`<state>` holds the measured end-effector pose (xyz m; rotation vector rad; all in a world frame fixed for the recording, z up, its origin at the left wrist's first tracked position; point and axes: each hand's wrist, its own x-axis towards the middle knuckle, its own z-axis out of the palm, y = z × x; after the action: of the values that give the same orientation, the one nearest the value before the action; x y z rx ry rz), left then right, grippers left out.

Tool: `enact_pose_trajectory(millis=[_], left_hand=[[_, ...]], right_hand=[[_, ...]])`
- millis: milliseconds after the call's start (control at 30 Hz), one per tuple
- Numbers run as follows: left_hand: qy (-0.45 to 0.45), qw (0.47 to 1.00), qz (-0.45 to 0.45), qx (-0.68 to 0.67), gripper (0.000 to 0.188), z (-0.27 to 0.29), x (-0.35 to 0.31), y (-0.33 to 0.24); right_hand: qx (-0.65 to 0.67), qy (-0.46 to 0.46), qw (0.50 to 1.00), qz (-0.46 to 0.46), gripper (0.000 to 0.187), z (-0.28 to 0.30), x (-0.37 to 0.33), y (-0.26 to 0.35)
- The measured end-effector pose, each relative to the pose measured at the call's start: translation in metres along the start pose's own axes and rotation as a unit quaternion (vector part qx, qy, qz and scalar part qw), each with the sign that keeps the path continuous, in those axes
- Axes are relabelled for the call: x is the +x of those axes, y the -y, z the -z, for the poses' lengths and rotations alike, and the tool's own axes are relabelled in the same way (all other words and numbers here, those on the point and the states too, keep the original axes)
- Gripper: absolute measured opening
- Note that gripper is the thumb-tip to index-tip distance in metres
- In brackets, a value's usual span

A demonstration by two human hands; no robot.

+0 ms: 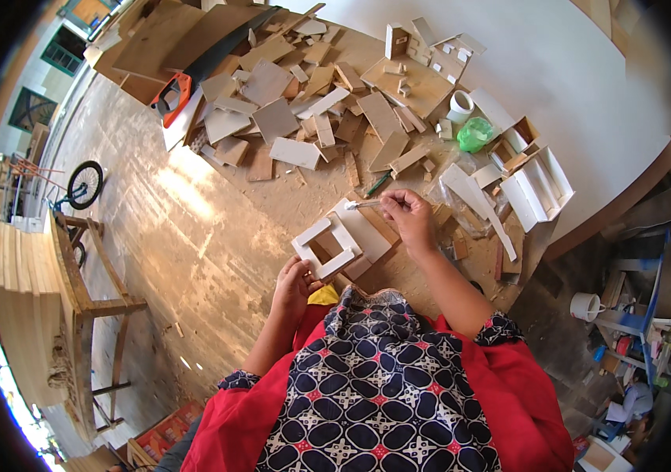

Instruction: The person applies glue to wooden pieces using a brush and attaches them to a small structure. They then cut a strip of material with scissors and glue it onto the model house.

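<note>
a white square frame [334,245], open in the middle, is held over the bench [194,236] approx. at picture centre. the left hand [294,285] is closed on the frame's 7 o'clock corner, pinched btw. thumb and fingers. the right hand [408,214] is closed round a thin white stick-like tool [363,204] whose tip rests on the frame's 1 o'clock corner; whether it is a brush or glue stick can't be told.

risks, as judged: the frame is gripped at one corner only, so pressure from the tool could twist or tilt it, or a joint could be cracked. a slip of the tip would smear the white face. loose offcuts [288,110] lie near at 12 o'clock and could be knocked.

packages etc.: a white cup [459,105] and a green plastic bag [474,133] sit at 1 o'clock; an open white box w/ dividers [541,189] at 2 o'clock; reddish cartons [169,429] on the floor at 7 o'clock. labels too small to be made out.
</note>
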<state>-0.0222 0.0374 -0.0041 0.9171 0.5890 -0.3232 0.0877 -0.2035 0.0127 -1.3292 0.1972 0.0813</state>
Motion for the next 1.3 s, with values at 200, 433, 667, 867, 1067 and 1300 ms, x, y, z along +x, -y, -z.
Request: enact_pose_trajectory(millis=[200,433,667,867,1067,1300], left_hand=[[0.059,0.997,-0.029,-0.031,0.047,0.004,0.0,0.003],[0.074,0.995,-0.059,-0.037,0.049,0.015,0.004,-0.002],[0.15,0.985,-0.062,-0.05,0.067,0.009,-0.005,-0.02],[0.171,0.982,-0.066,-0.053,0.069,-0.001,-0.016,-0.032],[0.158,0.984,-0.076,-0.034,0.066,-0.017,-0.018,-0.034],[0.148,0.986,-0.064,-0.03,0.064,-0.011,-0.013,-0.027]], right_hand=[[0.08,-0.014,0.995,-0.06,0.01,0.006,-0.01,0.014],[0.182,-0.008,0.978,-0.101,0.011,0.01,-0.026,0.033],[0.143,0.035,0.985,-0.092,0.016,0.001,-0.035,0.051],[0.143,0.075,0.982,-0.099,0.023,-0.004,-0.038,0.055],[0.145,0.098,0.977,-0.125,0.021,-0.009,-0.045,0.067],[0.157,0.099,0.976,-0.111,0.024,-0.005,-0.051,0.076]])
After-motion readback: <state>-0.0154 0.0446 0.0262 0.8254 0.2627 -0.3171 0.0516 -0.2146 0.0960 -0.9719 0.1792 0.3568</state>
